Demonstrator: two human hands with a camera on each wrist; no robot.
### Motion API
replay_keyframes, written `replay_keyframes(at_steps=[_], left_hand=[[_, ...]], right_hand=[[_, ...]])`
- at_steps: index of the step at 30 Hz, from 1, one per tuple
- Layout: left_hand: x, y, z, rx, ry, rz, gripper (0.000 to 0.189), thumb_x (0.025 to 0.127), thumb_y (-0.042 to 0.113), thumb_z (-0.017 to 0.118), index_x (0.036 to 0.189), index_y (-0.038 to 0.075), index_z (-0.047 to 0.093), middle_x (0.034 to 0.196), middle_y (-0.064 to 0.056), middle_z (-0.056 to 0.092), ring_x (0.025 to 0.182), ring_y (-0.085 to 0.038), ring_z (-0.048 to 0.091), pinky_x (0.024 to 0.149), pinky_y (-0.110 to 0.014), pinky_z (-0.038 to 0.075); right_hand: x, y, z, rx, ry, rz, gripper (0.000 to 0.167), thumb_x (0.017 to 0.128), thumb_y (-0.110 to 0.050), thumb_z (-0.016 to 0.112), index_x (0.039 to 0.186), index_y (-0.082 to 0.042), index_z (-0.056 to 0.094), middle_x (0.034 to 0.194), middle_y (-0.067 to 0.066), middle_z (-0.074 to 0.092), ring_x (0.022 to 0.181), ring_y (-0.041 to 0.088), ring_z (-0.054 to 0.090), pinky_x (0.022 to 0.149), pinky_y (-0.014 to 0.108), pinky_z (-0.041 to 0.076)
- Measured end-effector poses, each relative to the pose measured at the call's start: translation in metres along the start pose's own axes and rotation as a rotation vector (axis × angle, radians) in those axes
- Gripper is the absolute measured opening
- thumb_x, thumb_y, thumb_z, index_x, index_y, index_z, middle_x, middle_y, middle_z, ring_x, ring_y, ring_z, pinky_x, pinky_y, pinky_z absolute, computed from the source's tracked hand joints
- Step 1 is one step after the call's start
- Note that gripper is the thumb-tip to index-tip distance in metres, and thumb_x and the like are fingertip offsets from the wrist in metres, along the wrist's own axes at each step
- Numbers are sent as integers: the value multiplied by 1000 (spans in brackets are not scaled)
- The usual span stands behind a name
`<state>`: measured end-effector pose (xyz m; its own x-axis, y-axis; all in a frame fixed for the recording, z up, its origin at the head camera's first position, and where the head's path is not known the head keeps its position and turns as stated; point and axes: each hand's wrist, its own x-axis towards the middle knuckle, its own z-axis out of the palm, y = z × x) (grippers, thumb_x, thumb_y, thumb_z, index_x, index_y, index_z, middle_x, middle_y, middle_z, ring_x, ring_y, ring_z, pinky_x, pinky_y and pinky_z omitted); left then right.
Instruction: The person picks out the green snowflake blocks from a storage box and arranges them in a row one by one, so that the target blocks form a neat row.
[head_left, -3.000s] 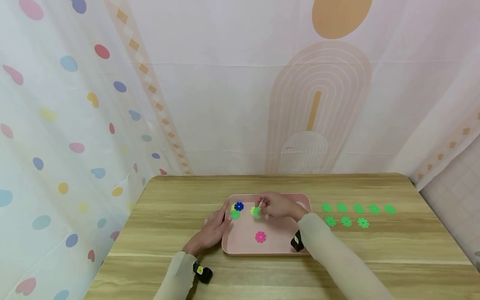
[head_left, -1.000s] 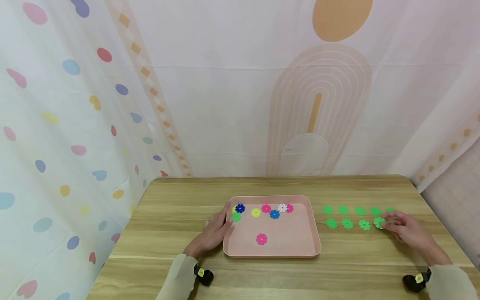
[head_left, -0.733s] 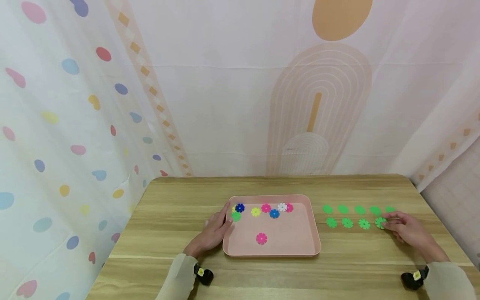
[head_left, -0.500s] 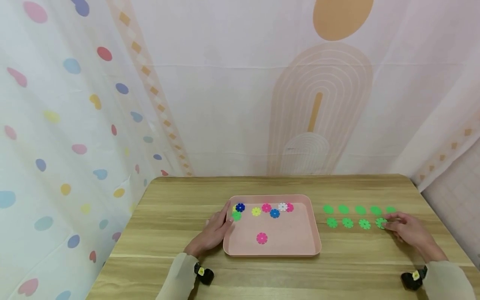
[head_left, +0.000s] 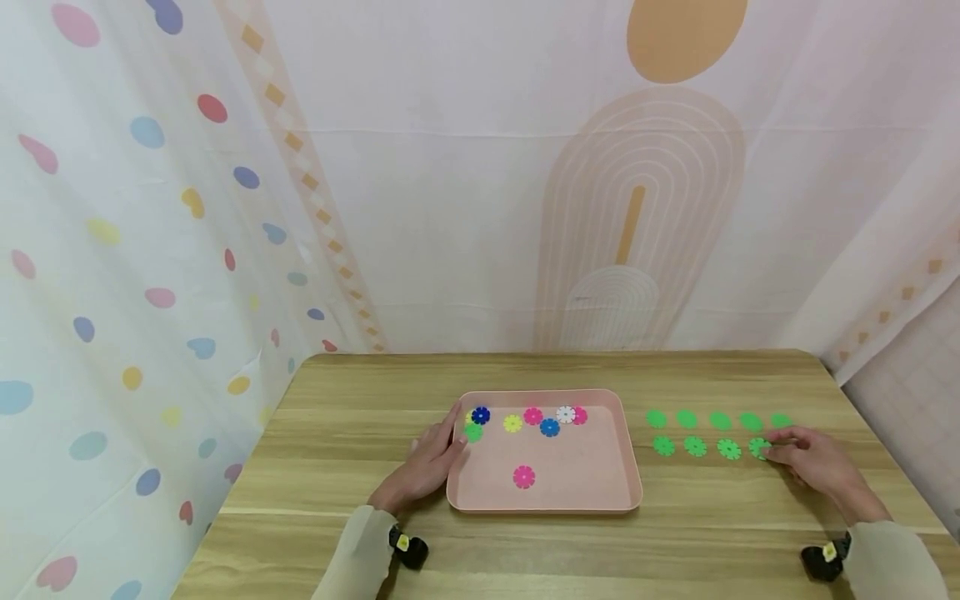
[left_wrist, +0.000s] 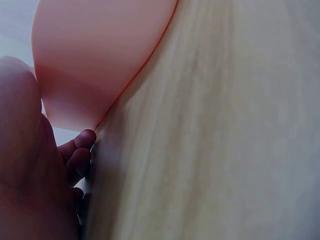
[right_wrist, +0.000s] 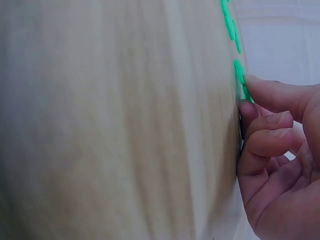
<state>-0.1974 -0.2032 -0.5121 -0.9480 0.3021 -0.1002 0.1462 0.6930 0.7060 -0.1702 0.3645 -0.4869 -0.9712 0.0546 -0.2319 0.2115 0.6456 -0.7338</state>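
Observation:
In the head view, my left hand (head_left: 427, 462) rests against the left side of the pink tray (head_left: 585, 492), fingers along its outer wall and thumb over the rim. The tray's outer wall (left_wrist: 100, 55) fills the top of the left wrist view. On the right, my right hand (head_left: 817, 458) pinches a green snowflake disc (head_left: 757, 448) between thumb and forefinger at the end of the nearer row. The right wrist view shows the thumb against this green disc (right_wrist: 241, 80), close to the tabletop. A farther row of green discs (head_left: 720, 421) lies behind, its right end partly covered by my fingers.
Inside the tray are a green disc (head_left: 473, 432), a dark blue disc (head_left: 481, 415), a light blue disc (head_left: 550, 427), a white disc (head_left: 565, 414), and several pink and yellow ones. A patterned curtain (head_left: 465, 208) hangs behind the wooden table (head_left: 360, 392).
Three seconds ago my right hand held a green disc over the tray. It has since moved right to the nearer row's end, barely shifting in the last second. The left hand stays put.

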Motion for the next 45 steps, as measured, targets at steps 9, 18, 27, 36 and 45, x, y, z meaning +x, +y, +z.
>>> replay_keyframes(at_steps=[9,18,27,36,45], left_hand=[[0,0,0,4,1,-5,64,107,47,32,160,30,0,162,-11,25,144,-30,24,109,-59,18],[0,-1,-1,-2,-4,-1,64,107,46,31,161,29,0,162,-12,22,145,-31,23,111,-61,18],[0,0,-1,-2,-9,-5,65,107,47,31,161,28,0,163,-12,20,147,-33,20,113,-63,14],[1,0,1,-4,-14,6,64,107,47,31,161,28,-1,164,-12,19,147,-34,20,113,-63,15],[1,-1,0,-6,-15,3,65,107,47,31,160,30,-1,164,-12,20,147,-33,20,113,-64,14]], right_hand=[[3,1,-1,-13,2,-2,42,98,-24,59,121,11,57,92,2,62,69,12,49,60,29,44],[3,-1,-2,-20,-6,1,43,99,-26,57,122,11,57,97,7,64,71,14,50,60,29,44],[4,-14,-5,-64,-39,-20,52,103,-38,50,130,6,53,118,23,61,94,20,56,70,32,45],[2,-67,18,51,-41,-184,43,102,-32,57,128,2,57,83,9,55,66,17,45,58,32,41],[15,-135,62,120,-134,-309,34,100,-28,60,120,0,63,91,15,60,69,21,52,58,32,46]])
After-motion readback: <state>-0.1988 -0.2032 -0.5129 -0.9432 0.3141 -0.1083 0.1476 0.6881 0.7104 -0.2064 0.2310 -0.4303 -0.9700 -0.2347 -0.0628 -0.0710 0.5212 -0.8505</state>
